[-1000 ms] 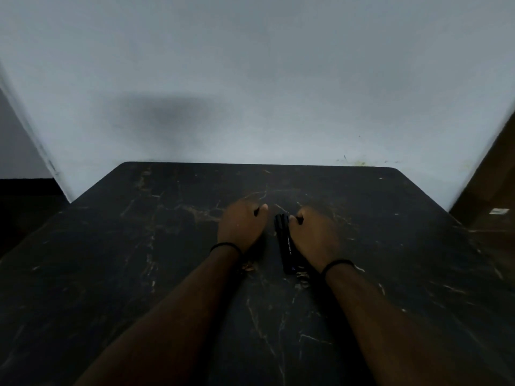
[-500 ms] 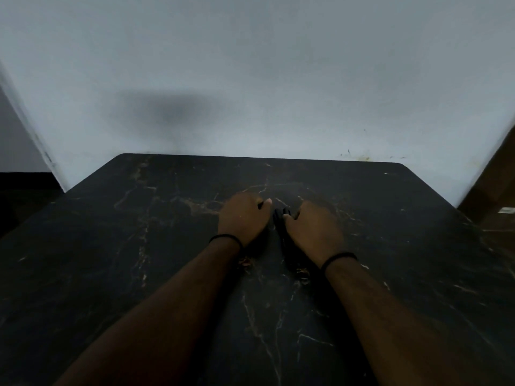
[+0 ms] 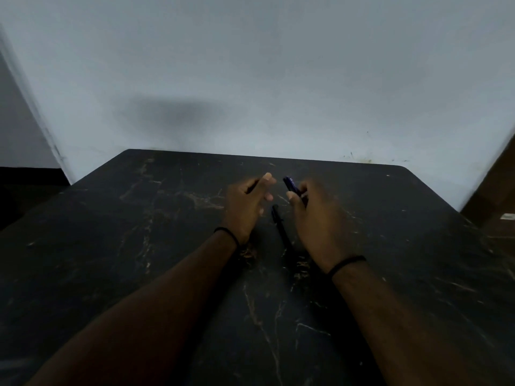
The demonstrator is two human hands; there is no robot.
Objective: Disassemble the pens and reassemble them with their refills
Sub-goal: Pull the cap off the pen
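Note:
My right hand point(image 3: 315, 215) grips a dark blue pen point(image 3: 291, 185), whose end sticks out up and to the left past my fingers. Another dark pen point(image 3: 280, 225) lies on the black marble table point(image 3: 139, 246) between my two wrists, pointing away from me. My left hand point(image 3: 245, 204) hovers just left of it with its fingers extended toward the right hand; a thin dark line shows by its thumb, too dim to tell what it is. The image is dark and blurred.
The table's far edge meets a pale wall point(image 3: 250, 79). A brown surface point(image 3: 498, 196) rises at the right edge. Both wrists wear a black band.
Both hands have risen off the bundle of pens on the table. The right hand has lifted one pen away; the left hand's fingers have opened out.

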